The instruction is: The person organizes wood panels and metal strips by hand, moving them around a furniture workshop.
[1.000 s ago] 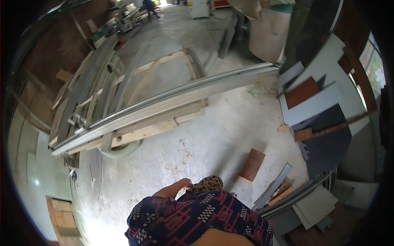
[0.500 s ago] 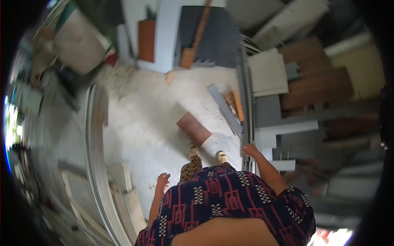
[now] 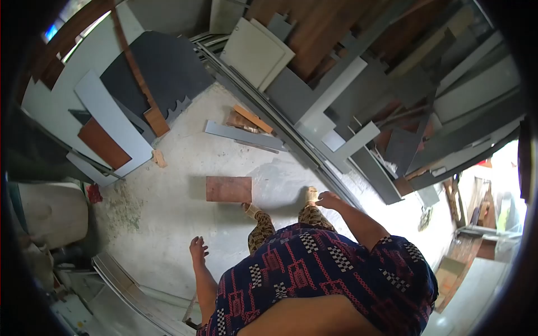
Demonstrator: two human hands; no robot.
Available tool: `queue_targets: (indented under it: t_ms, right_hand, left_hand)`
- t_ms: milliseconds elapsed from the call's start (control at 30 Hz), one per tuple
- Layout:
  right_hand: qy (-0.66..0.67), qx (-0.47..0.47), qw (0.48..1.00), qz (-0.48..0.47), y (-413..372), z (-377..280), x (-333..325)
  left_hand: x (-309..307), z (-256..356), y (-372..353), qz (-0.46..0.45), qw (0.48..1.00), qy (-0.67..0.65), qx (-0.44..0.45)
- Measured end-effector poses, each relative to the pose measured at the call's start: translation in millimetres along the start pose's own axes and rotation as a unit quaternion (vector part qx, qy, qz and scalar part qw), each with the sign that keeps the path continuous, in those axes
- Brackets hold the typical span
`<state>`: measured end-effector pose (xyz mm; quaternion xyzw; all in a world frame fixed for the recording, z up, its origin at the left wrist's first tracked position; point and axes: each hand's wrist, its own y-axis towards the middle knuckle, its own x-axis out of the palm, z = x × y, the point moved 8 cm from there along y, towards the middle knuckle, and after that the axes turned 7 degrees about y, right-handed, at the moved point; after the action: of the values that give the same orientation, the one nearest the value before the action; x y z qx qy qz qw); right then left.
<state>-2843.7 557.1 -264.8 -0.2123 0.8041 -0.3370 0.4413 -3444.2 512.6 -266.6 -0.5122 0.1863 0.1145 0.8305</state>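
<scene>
My left hand [image 3: 198, 250] hangs over the floor at the lower left, fingers loosely bent and apart, holding nothing. My right hand [image 3: 329, 200] is held out beside my right foot [image 3: 311, 195], with its fingers loosely apart and nothing visible in them. A reddish-brown rectangular block or box [image 3: 228, 189] lies on the floor just ahead of my left foot [image 3: 251, 210]. Neither hand touches it. Beyond it lie a long grey strip [image 3: 244, 133] and an orange-brown strip [image 3: 253, 119].
Long metal profiles [image 3: 263, 106] run along the right, bordering a heap of grey and brown boards [image 3: 347, 84]. A white panel [image 3: 109, 120], a dark grey sheet [image 3: 162, 67] and a brown wooden strip [image 3: 134, 67] stand at the upper left. More profiles [image 3: 120, 280] lie lower left.
My view and body have turned to the right, so the boards and profiles appear rotated to the left. The reddish-brown block now looks level. Both hands remain empty.
</scene>
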Motion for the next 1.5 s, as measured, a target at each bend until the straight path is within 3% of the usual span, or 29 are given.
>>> queue_targets:
  t_ms: [200, 233, 267, 300, 333, 367, 433, 467, 500, 533, 567, 633, 700, 733, 767, 800, 833, 900, 1000, 1167, 1300, 1500]
  right_hand:
    - [0.111, 0.096, 0.989, -0.018, 3, 91, -20]
    - [0.168, 0.087, 0.982, -0.015, -2, 99, -25]
    - [0.165, 0.102, 0.98, -0.029, 4, 124, -15]
    - [0.163, 0.115, 0.979, -0.044, 9, 144, -6]
    - [0.171, 0.128, 0.976, -0.04, 9, 165, -5]
    - [0.181, 0.143, 0.972, -0.038, 5, 181, -10]
    - [0.178, 0.186, 0.965, -0.049, -2, 210, -24]
    - [0.177, 0.193, 0.965, -0.028, 8, 242, -9]
    - [0.174, 0.202, 0.964, -0.009, 12, 271, 5]
    - [0.179, 0.23, 0.957, -0.002, 9, 293, 6]
    - [0.181, 0.256, 0.949, 0.004, 7, 309, 2]
    - [0.175, 0.269, 0.947, 0.024, 13, 344, 14]
    - [0.173, 0.319, 0.932, 0.022, 20, 369, 23]
    - [0.166, 0.329, 0.929, 0.038, 30, 380, 32]
    - [0.176, 0.339, 0.923, 0.039, 40, 384, 36]
    - [0.183, 0.347, 0.919, 0.041, 53, 385, 33]
    - [0.19, 0.354, 0.915, 0.039, 65, 387, 37]
    - [0.196, 0.353, 0.914, 0.049, 103, 403, 54]
    - [0.186, 0.355, 0.915, 0.048, 162, 421, 77]
    - [0.131, 0.29, 0.943, 0.094, 259, 433, 88]
    - [0.074, 0.236, 0.954, 0.172, 312, 431, 91]
    - [-0.025, 0.215, 0.965, 0.15, 349, 433, 107]
  left_hand:
    - [100, 1, -55, -0.058, 0.995, 0.065, -0.046]
    - [120, -6, -50, -0.125, 0.96, 0.243, 0.062]
    - [139, -15, -49, -0.151, 0.886, 0.396, 0.187]
    - [151, -63, -24, -0.168, 0.816, 0.464, 0.302]
    - [173, -79, -26, -0.16, 0.731, 0.515, 0.418]
    - [188, -69, -45, -0.143, 0.737, 0.43, 0.501]
    - [228, -70, -48, -0.143, 0.649, 0.513, 0.543]
    - [237, -59, -35, -0.203, 0.739, 0.489, 0.416]
    - [247, -49, -31, -0.237, 0.849, 0.424, 0.206]
    - [276, 3, -76, -0.197, 0.935, 0.292, -0.033]
    - [304, 37, -107, -0.186, 0.94, 0.27, -0.095]
    - [352, 74, -105, -0.187, 0.925, 0.315, -0.1]
    - [401, 78, -84, -0.268, 0.865, 0.423, -0.033]
    - [424, 62, -56, -0.298, 0.798, 0.514, 0.1]
    - [452, 67, -63, -0.314, 0.794, 0.502, 0.137]
    - [477, 86, -87, -0.322, 0.743, 0.58, 0.091]
    - [488, 70, -81, -0.31, 0.665, 0.67, 0.114]
    - [503, 79, -95, -0.233, 0.598, 0.761, 0.095]
    - [508, 85, -90, -0.237, 0.613, 0.745, 0.114]
    - [530, 98, -91, -0.219, 0.611, 0.726, 0.227]
    - [545, 99, -88, -0.233, 0.586, 0.752, 0.19]
    - [543, 98, -81, -0.231, 0.595, 0.754, 0.154]
